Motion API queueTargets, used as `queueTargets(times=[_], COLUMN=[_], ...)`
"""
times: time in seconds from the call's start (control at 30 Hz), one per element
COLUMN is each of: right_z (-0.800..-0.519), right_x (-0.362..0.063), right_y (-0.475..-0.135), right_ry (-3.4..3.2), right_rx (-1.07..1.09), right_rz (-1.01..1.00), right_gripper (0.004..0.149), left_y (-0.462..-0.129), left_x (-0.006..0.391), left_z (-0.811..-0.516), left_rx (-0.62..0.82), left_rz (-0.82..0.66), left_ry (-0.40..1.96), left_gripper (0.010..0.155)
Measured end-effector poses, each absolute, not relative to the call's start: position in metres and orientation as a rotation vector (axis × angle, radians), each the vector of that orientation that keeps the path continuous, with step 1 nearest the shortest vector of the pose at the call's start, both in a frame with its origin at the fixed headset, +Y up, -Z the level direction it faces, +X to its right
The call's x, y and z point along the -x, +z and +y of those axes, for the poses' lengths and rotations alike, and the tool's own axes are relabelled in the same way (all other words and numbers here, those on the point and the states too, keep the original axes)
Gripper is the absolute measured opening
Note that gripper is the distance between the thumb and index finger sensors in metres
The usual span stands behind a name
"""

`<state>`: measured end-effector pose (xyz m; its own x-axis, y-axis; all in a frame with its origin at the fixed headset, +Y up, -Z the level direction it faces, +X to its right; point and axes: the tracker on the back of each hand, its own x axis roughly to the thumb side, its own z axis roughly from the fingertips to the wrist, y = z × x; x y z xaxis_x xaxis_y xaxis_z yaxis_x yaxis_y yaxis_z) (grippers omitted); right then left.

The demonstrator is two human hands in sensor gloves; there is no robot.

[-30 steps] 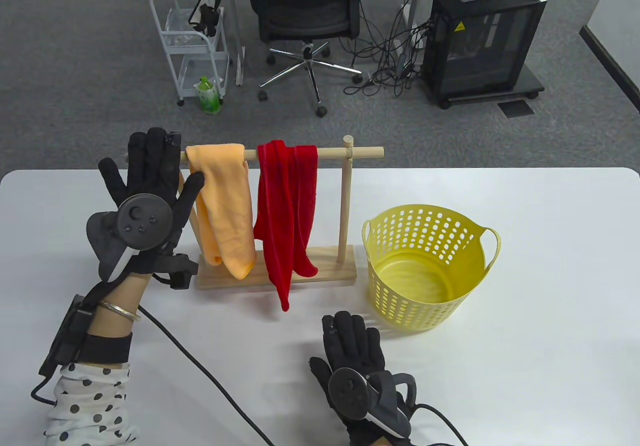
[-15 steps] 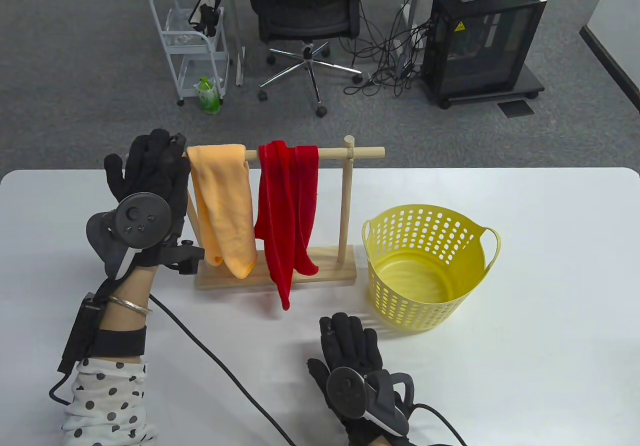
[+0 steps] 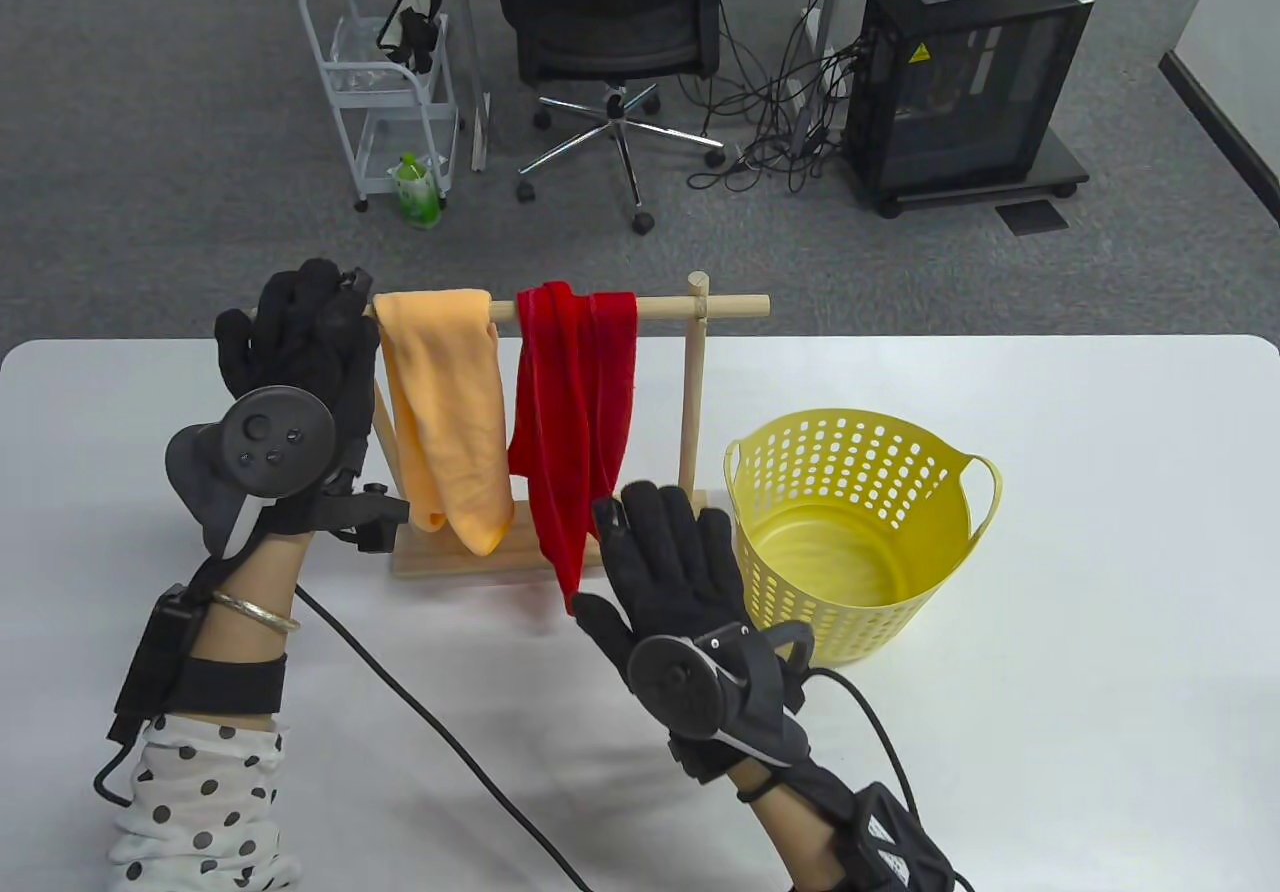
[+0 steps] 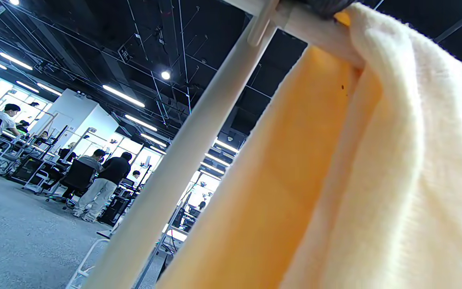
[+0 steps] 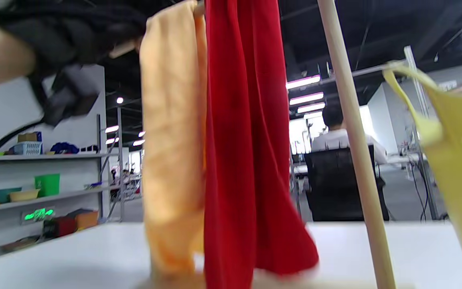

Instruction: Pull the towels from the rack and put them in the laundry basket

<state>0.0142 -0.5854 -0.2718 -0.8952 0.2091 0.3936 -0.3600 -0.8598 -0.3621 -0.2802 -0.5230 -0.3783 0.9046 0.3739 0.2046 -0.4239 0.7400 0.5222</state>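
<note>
1. The small wooden towel rack (image 3: 690,402), a dowel rail on two uprights and a flat base, stands on the white bench (image 3: 1100,632); it carries a pale orange towel (image 3: 445,412) and a crumpled red towel (image 3: 575,412), both draped over the rail and hanging to the base.
2. The left hand (image 3: 300,372) is curled round the rail's left end, touching the orange towel's top edge, probably to steady the light rack against the coming pull.
3. The right hand (image 3: 665,572) hovers with fingers spread and holding nothing, just in front of the red towel's lower tail, apparently the first to be taken.
4. The yellow perforated plastic laundry basket (image 3: 940,472) stands empty just right of the rack, near the free hand, so the carry should be short.
5. Neither towel is off the rail yet.
</note>
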Motion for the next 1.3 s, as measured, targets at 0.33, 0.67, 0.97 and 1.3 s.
queueTargets(times=[0.33,0.67,0.97,1.3], right_z=[-0.498,-0.494,-0.474,-0.429], right_x=[0.019,0.036,0.026,-0.015], right_y=[-0.335,-0.374,-0.361,-0.312], right_ry=[2.782,2.88,2.728,2.369], right_rx=[-0.236,0.037,0.007,-0.148], right_rz=[-0.847,-0.733,-0.989,-0.935], right_gripper=[0.078,0.078,0.043,0.042], left_y=[-0.379,-0.379,-0.38,-0.38], left_x=[0.28,0.28,0.278,0.278], left_z=[-0.521,-0.521,-0.521,-0.522], left_rx=[-0.572,-0.567,-0.567,-0.578], left_rz=[-0.085,-0.082,-0.077,-0.083], left_ry=[0.432,0.427,0.413,0.418], left_gripper=[0.045,0.045,0.045,0.045])
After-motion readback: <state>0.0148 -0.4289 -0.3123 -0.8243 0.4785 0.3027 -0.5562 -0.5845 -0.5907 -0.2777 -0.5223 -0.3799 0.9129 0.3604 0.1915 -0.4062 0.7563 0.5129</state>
